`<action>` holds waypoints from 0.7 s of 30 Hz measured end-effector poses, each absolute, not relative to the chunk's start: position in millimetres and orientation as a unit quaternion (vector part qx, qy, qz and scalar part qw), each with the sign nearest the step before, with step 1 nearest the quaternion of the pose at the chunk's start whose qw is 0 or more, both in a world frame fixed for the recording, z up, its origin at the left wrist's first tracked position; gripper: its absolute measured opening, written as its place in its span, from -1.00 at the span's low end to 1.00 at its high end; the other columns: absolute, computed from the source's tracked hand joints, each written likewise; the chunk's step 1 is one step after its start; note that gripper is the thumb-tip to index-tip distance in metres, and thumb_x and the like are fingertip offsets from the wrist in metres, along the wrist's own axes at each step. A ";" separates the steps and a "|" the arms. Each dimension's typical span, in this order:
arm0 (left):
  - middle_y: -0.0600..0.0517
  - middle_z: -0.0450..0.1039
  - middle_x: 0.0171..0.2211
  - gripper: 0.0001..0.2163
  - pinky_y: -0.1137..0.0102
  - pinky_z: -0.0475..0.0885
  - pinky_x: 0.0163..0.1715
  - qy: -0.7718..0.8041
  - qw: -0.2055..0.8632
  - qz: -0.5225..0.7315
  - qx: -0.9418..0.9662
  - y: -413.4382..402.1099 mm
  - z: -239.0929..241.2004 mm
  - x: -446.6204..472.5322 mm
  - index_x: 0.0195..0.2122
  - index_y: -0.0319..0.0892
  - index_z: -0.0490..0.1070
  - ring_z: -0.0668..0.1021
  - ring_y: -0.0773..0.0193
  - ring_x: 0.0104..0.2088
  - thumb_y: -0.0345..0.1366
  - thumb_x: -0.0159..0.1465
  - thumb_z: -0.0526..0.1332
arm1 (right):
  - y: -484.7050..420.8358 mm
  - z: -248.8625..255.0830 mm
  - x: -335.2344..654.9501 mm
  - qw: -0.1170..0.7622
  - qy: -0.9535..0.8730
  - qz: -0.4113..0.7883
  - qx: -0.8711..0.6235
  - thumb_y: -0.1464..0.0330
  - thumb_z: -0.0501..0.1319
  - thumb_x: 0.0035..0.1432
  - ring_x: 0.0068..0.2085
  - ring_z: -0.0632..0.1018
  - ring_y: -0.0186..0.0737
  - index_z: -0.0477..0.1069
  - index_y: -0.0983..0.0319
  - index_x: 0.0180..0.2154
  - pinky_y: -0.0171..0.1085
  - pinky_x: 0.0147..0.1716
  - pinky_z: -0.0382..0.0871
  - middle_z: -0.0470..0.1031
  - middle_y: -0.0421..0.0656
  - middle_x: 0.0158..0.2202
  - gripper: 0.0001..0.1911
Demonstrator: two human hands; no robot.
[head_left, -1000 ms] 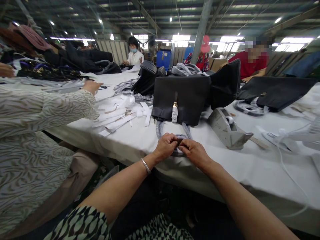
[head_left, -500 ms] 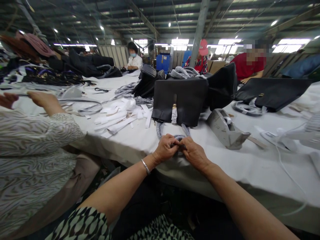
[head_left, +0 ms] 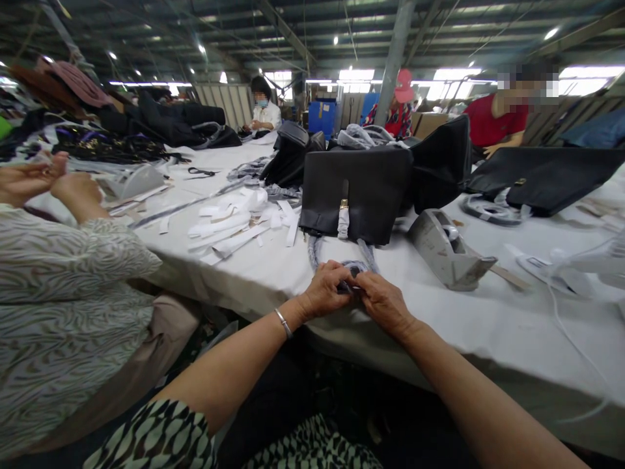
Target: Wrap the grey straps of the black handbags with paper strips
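A black handbag [head_left: 361, 192] lies on the white table [head_left: 488, 319] with its wrapped handle [head_left: 360, 263] reaching toward me. My left hand [head_left: 325, 290] and my right hand [head_left: 385, 303] meet at the near end of that handle, both with fingers pinched closed on it. A metal bracelet circles my left wrist. The part of the handle between my fingertips is mostly hidden.
A grey tape dispenser [head_left: 446, 251] stands right of my hands. White paper strips [head_left: 239, 228] lie to the left. A co-worker in a patterned top [head_left: 63, 293] sits at my left, hands raised. More black bags [head_left: 541, 179] and other people are further back. White cables [head_left: 561, 286] lie at right.
My hands stay on the handle with small finger shifts. The co-worker's arm at left has drawn back from the table toward the body, hands now held together.
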State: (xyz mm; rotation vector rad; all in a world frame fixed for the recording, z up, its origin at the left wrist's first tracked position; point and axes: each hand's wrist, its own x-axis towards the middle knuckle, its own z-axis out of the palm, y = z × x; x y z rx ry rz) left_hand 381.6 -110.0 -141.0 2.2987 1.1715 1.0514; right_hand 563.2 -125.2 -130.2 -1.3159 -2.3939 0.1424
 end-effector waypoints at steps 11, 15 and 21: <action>0.08 0.53 -0.36 -0.89 0.30 0.19 -0.05 0.401 0.175 0.351 0.828 -108.1 -143.9 380.3 -0.42 -0.13 0.44 0.47 0.21 -0.18 -0.37 0.08 0.37 | -128.4 -143.8 575.4 0.296 -0.873 0.036 -0.386 0.46 0.04 0.27 -0.03 0.52 -0.16 0.50 0.24 -0.07 -0.16 0.02 0.35 0.55 -0.08 -0.06 -0.69; 0.08 0.53 -0.35 -0.89 0.31 0.21 -0.05 0.398 0.173 0.346 0.832 -107.3 -143.6 379.8 -0.40 -0.14 0.45 0.46 0.21 -0.17 -0.40 0.07 0.36 | -136.1 -137.7 577.8 0.289 -0.883 0.056 -0.366 0.36 0.04 0.33 0.06 0.50 -0.16 0.47 0.23 0.00 -0.12 0.07 0.30 0.52 -0.08 0.01 -0.68; 0.06 0.51 -0.37 -0.89 0.30 0.24 -0.06 0.397 0.182 0.321 0.841 -104.6 -141.5 379.5 -0.39 -0.16 0.45 0.45 0.20 -0.18 -0.33 0.08 0.36 | -129.0 -139.3 577.5 0.324 -0.868 0.058 -0.370 0.35 0.10 0.29 -0.05 0.57 -0.17 0.54 0.17 -0.09 -0.15 -0.04 0.41 0.59 -0.13 -0.11 -0.74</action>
